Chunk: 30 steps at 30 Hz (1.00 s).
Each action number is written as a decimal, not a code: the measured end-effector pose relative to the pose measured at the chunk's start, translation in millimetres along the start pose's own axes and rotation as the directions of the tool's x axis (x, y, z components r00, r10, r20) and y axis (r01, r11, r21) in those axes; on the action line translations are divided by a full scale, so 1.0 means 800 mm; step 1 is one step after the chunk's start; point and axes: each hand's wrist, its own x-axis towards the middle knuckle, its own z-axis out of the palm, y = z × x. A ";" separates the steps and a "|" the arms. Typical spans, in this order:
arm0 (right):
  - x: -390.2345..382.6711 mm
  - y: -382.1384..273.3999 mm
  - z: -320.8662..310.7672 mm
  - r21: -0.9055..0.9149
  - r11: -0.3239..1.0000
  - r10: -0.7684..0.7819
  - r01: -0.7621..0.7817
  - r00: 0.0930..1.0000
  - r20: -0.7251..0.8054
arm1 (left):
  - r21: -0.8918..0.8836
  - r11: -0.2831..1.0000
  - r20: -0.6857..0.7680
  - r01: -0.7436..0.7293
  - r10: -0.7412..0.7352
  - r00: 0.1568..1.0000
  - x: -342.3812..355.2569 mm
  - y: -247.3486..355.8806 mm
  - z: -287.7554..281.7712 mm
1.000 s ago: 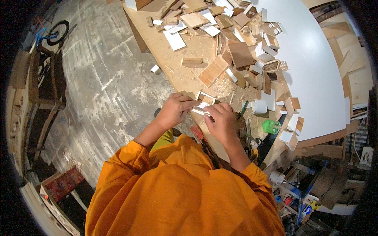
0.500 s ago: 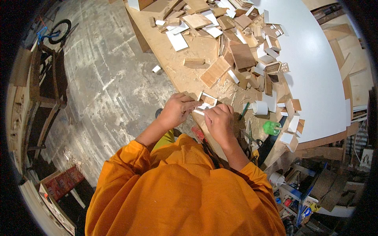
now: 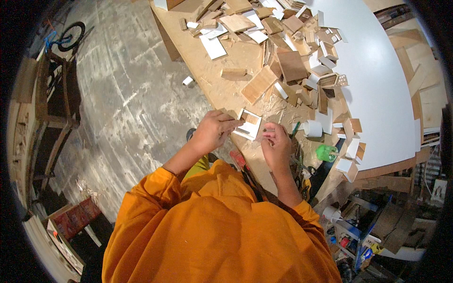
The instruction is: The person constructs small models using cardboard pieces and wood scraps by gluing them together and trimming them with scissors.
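My left hand [image 3: 212, 132] grips the near edge of a small white-and-wood frame piece [image 3: 249, 124] held just above the plywood workbench [image 3: 222, 89]. My right hand [image 3: 276, 144] sits to the right of the frame, fingertips pinched on something tiny that I cannot make out. Both forearms come up from orange sleeves at the lower edge. The frame has an open square middle with a brown wood face behind it.
Several wood offcuts and white board pieces [image 3: 288, 61] litter the bench. A white tape roll [image 3: 312, 128] and a green bottle [image 3: 326, 153] stand right of my hands. A large white sheet [image 3: 377, 80] covers the right. Concrete floor [image 3: 118, 94] lies left, with a bicycle [image 3: 66, 37].
Both hands have stayed at the same spot over the bench edge. The frame piece has turned a little and now shows its open square more fully.
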 end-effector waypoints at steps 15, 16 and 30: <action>-0.003 0.008 0.006 0.150 0.943 0.271 -0.297 0.947 0.174 | 0.008 1.000 -0.003 -0.008 0.008 1.000 0.004 0.003 0.000; -0.002 0.006 0.005 0.147 0.944 0.269 -0.294 0.948 0.168 | 0.018 1.000 0.006 -0.004 0.004 1.000 0.004 0.003 0.001; 0.006 0.009 0.004 0.254 0.922 0.260 -0.291 0.954 0.150 | 0.001 1.000 0.028 0.020 -0.020 0.999 0.003 0.000 0.002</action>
